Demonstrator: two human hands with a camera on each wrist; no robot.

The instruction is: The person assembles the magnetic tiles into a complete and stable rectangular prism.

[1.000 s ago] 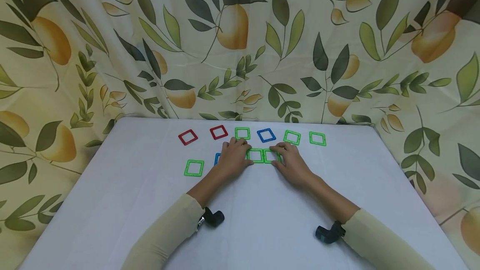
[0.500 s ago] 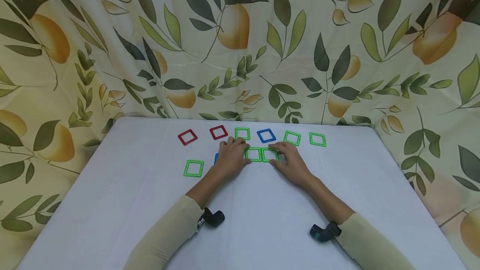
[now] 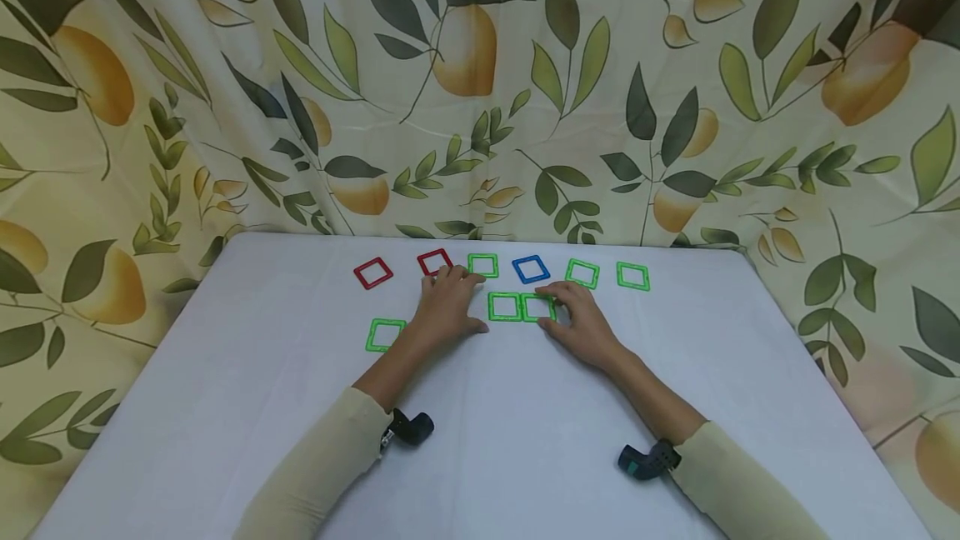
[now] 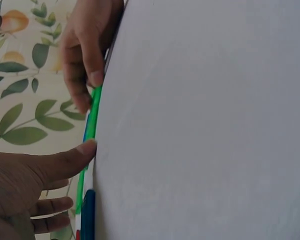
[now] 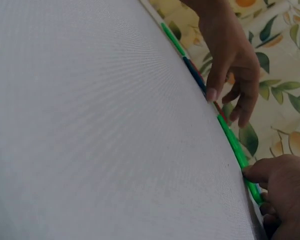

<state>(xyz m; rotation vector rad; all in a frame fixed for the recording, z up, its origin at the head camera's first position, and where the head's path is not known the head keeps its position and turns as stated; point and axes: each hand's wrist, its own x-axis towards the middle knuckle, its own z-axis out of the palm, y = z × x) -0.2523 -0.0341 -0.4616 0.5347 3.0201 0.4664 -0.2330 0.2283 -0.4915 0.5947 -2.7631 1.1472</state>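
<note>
Two green square magnetic tile frames lie edge to edge mid-table in the head view, the left one [image 3: 505, 293] and the right one [image 3: 529, 320]. My right hand [image 3: 587, 327] grips the right frame, thumb at its near edge and fingers at its far edge. Just left of the pair is my left hand [image 3: 444, 307], fingers spread and holding nothing, apart from the pair. A blue frame [image 4: 89, 215] shows near this hand in the left wrist view; the hand hides it in the head view. Another green frame [image 3: 386, 321] is partly covered by the left forearm.
Along the back of the white table [image 3: 480, 440] lie more square frames: a red one [image 3: 363, 280], a second red one [image 3: 432, 252] partly behind the left fingers, a green one [image 3: 483, 255], a blue one [image 3: 531, 281] and two more green ones. A leaf-patterned curtain [image 3: 480, 165] hangs behind.
My left hand has let go of the left green frame and moved left, covering the blue frame. The joined pair has shifted slightly left and away, with my right hand still on it.
</note>
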